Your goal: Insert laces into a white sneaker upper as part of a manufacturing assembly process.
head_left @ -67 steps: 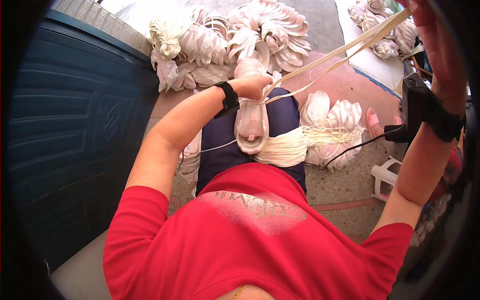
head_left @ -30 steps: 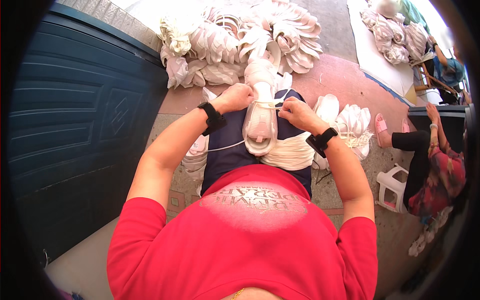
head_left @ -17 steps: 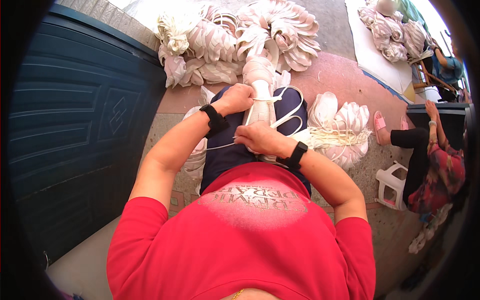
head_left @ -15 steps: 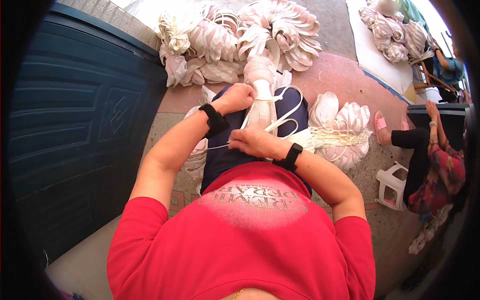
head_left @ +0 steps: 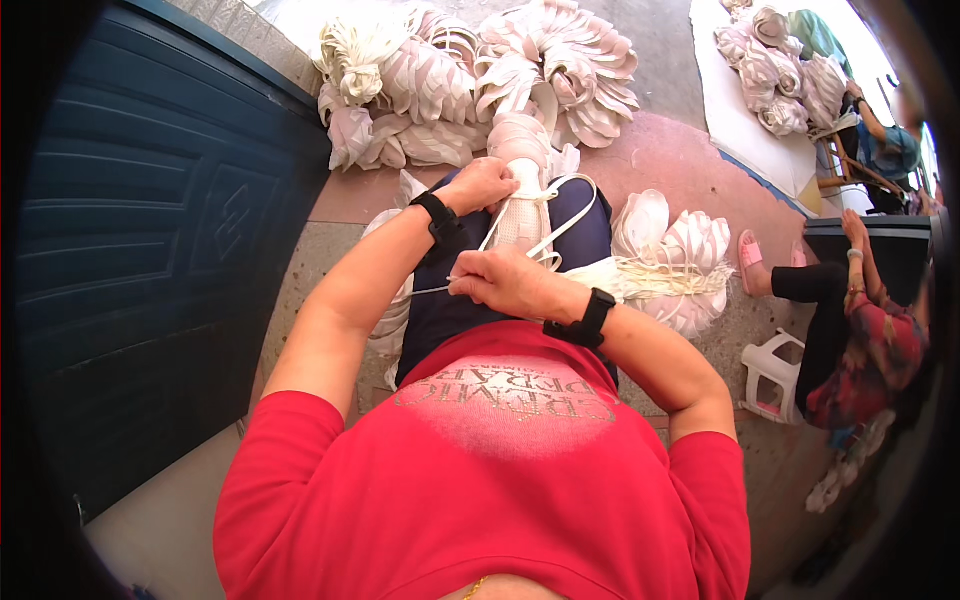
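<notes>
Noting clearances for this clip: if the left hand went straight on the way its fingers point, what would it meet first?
Most likely the pale shoe upper: the left hand is beside it, fingertips at its edge, perhaps touching; depth is unclear.

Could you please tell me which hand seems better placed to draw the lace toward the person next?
Probably the right: that hand is close to the shirt and seems to pinch the lace, while the left hand is farther out, at the shoe.

Lines of large and small lettering (head_left: 505,393) across red shirt's (head_left: 480,500) chest
</notes>
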